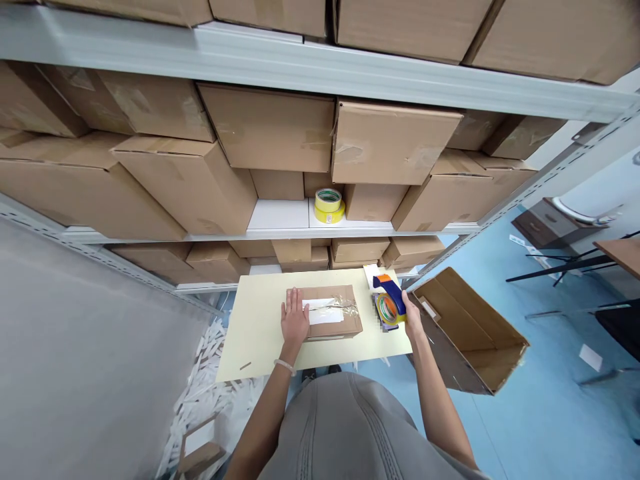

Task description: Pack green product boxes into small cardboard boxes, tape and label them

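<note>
A small cardboard box (345,293) lies on the pale yellow table (250,307), with a white paper label (325,315) and clear tape along its top. My left hand (295,317) rests flat on the box's left end, fingers spread. At the table's right end my right hand (411,313) grips a blue and orange tape dispenser (393,293) loaded with a roll of tape, held apart from the box. Beneath the dispenser lies a dark flat item (377,313), partly hidden and blurred. A white paper (370,275) sits at the table's back right.
Shelves of cardboard boxes (270,127) rise behind the table. Two yellow tape rolls (329,207) are stacked on the middle shelf. A large open carton (470,333) stands right of the table. White paper scraps (200,373) cover the floor at left.
</note>
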Available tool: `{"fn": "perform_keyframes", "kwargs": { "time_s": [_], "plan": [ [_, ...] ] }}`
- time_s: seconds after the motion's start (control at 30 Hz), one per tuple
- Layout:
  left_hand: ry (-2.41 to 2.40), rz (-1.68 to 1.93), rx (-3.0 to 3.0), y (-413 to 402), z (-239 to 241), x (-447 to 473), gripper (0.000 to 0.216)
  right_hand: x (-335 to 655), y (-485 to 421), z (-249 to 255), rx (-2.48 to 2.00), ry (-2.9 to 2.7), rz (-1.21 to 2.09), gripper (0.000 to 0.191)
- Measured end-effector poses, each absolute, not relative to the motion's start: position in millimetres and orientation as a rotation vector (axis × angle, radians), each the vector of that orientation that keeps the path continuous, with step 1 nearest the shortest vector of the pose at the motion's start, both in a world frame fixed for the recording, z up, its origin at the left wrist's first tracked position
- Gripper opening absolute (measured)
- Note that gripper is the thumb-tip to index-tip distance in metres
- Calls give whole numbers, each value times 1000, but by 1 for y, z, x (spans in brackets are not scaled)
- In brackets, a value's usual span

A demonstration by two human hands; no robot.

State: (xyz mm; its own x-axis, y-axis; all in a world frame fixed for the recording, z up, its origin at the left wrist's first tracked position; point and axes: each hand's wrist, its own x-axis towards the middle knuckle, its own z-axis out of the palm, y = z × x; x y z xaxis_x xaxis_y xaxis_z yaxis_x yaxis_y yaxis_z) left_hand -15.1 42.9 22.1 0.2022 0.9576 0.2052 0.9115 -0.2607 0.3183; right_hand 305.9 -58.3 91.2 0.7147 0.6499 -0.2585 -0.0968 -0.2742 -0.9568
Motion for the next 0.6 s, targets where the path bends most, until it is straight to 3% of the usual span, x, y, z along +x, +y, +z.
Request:
{"fn": "perform_keyframes", "kwargs": {
  "time_s": [0.27,0.6],
  "plan": [
    [1817,565,2325,44,19,-16,57,240,-21,115,-1622,-889,746,51],
    [1825,606,2303,43,19,-16,56,170,-12,83,-1599,-861,770,50]
  ]
}}
